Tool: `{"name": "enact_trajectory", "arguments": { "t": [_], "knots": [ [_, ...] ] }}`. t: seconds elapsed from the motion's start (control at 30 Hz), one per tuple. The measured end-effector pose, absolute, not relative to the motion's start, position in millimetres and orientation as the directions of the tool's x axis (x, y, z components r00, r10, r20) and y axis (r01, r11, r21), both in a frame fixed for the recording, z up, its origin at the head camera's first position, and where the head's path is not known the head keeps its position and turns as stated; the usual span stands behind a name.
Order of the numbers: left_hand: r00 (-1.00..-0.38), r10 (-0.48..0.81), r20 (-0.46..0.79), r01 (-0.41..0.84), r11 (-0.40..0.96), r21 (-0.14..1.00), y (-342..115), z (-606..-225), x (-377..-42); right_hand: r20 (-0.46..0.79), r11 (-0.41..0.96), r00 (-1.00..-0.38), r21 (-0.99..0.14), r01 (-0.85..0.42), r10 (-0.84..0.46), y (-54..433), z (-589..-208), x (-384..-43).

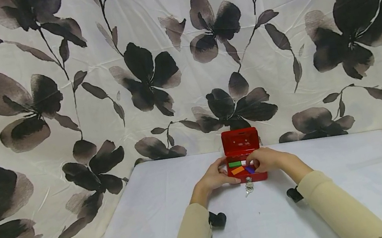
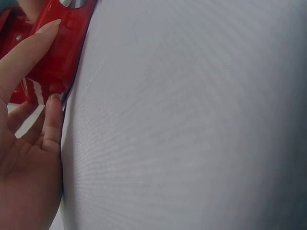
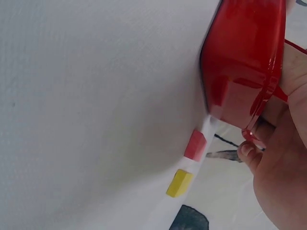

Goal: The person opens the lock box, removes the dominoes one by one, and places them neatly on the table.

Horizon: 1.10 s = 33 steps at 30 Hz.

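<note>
A small red cash box (image 1: 237, 180) stands at the table's far edge with its lid (image 1: 240, 140) raised. Inside lie a green block (image 1: 235, 164), an orange block (image 1: 237, 170), a blue block (image 1: 250, 169) and a partly covered white block (image 1: 243, 163). My left hand (image 1: 215, 176) grips the box's front left corner, thumb along the front wall and fingers against the side. Over the box's right half, my right hand (image 1: 268, 159) reaches in with bent fingers, fingertips right by the blue block; I cannot tell whether they pinch it.
Keys (image 1: 249, 187) hang from the lock at the box's front. In the right wrist view a red block (image 3: 195, 145) and a yellow block (image 3: 179, 183) lie on the white table (image 1: 148, 227) beside the box. A flowered cloth (image 1: 175, 117) hangs behind the table.
</note>
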<state>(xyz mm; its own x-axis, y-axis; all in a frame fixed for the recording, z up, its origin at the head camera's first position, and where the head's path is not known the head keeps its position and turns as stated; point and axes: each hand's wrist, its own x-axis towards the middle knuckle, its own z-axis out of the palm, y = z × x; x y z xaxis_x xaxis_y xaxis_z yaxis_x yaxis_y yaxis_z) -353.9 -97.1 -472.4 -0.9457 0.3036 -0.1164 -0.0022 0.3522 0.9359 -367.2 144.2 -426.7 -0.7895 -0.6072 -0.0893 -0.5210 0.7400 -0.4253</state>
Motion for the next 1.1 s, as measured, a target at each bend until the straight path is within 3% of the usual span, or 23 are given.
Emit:
{"name": "enact_trajectory", "arguments": {
  "t": [0.4,1.1],
  "knots": [
    [-0.946,0.298,-0.13,-0.015,0.36,0.933,-97.4,-472.2,-353.0,-0.025,0.671,-0.764,-0.498,-0.55,-0.645,149.4,-433.4,-367.3],
    [-0.942,0.309,-0.131,-0.008,0.368,0.93,-98.0,-467.4,-350.4,0.144,0.59,-0.818,-0.625,-0.511,-0.557,163.8,-430.3,-359.6]
  ]
}}
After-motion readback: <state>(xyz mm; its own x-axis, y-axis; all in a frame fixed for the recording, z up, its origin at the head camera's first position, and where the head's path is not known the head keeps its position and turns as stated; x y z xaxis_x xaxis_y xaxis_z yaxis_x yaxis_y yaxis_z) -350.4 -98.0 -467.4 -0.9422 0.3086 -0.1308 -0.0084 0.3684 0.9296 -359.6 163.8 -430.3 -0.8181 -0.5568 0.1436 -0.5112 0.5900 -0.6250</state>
